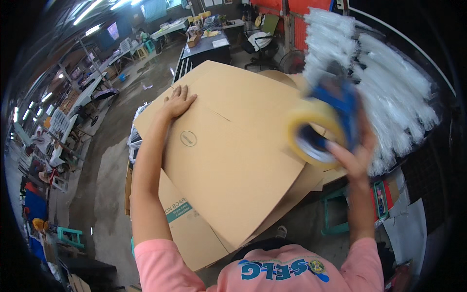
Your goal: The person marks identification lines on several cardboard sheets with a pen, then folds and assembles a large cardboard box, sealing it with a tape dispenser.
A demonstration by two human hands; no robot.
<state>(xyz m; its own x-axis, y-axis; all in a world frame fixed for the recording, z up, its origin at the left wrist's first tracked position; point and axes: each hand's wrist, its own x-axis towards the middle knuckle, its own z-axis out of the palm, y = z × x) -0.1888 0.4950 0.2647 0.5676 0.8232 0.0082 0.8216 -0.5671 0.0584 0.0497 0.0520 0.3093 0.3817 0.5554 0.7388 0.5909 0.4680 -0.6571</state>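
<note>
A large flat brown cardboard carton (238,131) lies in front of me on top of other cardboard. Spread on its far left part is my left hand (180,101), palm down, holding nothing. My right hand (360,151) grips a blue tape dispenser (340,107) above the carton's right edge. A thick roll of clear yellowish tape (314,131) sits in the dispenser; both are smeared by motion. Under the carton, a second cardboard sheet (187,224) with a green printed band shows at the near left.
Clear plastic-wrapped bundles (389,92) are heaped at the right. A green stool (335,211) stands below them. Behind the carton are a dark table (206,48) and an office chair (262,41). Long worktables (73,107) line the left, with another green stool (70,237) nearer.
</note>
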